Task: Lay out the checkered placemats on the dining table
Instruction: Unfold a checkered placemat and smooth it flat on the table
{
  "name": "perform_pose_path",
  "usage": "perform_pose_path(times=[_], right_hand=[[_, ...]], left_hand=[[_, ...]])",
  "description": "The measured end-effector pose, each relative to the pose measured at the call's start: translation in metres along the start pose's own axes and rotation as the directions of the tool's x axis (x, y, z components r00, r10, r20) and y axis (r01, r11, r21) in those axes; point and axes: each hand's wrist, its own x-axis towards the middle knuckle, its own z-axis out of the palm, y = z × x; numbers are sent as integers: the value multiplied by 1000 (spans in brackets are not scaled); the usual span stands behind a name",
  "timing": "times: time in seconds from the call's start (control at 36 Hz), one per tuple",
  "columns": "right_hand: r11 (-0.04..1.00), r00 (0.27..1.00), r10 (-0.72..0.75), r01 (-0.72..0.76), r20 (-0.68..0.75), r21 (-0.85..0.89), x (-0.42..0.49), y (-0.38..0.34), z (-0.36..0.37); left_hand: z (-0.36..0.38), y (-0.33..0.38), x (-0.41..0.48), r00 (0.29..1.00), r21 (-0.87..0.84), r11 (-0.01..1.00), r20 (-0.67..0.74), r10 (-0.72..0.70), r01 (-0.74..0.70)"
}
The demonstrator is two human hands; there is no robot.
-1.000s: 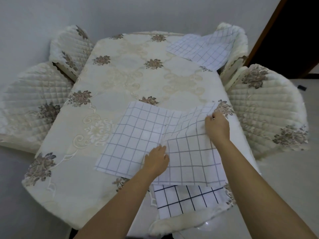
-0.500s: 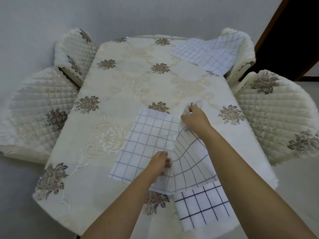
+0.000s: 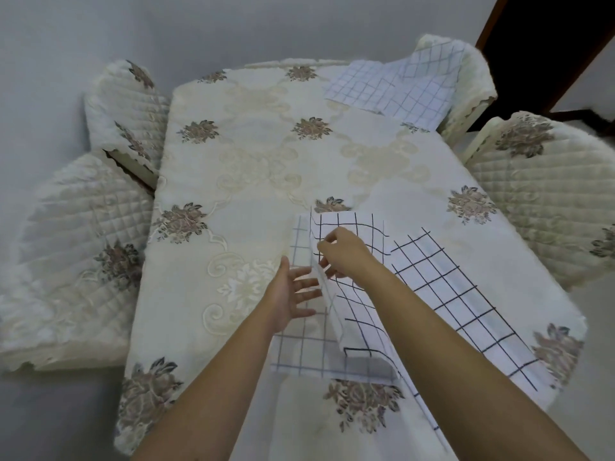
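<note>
The right hand (image 3: pixel 346 257) pinches, between thumb and curled fingers, the edge of a black-lined white cloth placemat (image 3: pixel 366 324). It holds the cloth raised and curled over above the near part of the table. Just beside it, the left hand (image 3: pixel 293 294) lies palm down with its fingers straight and spread on a faint-lined white cloth placemat (image 3: pixel 299 352), which lies flat. The fingertips reach the fold of the raised cloth, and that cloth covers the flat one's right side.

Beyond the right forearm, a second white placemat with bold black checks (image 3: pixel 466 294) lies flat at a slant near the table's right edge. The arm hides where it meets the raised one.

All three are on a rectangular dining table (image 3: pixel 253 168) under a cream embroidered tablecloth (image 3: pixel 399 168) with brown flower motifs. At the far right corner, a pale blue-lined checkered placemat (image 3: pixel 392 88) drapes from the table onto a quilted cream chair (image 3: pixel 472 71). Another quilted chair (image 3: pixel 83 267) stands at the left.
</note>
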Motion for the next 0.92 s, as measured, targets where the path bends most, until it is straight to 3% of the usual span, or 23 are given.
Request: perform_pose_path(times=[0.22,0.42,0.69,0.81,0.92], right_hand=[[992,992,126,-125,-29,29,2,26,21],[981,971,191,-193,-141,-4,2,67,18],[896,892,258,-365,-372,-255,5,120,-2],[890,849,312,-418,-427,-181,10,128,-5],[917,850,381,-398,-364,30,17,132,-10]], left_hand=[[-34,1,11,1000,252,968,-27,-7,14],[-39,-5,17,972,597,798,-127,196,-83],[-42,-7,21,909,680,733,-288,301,-28],[-41,-6,19,921,662,749,-278,272,-22],[-40,-7,19,926,672,740,-256,278,-36]])
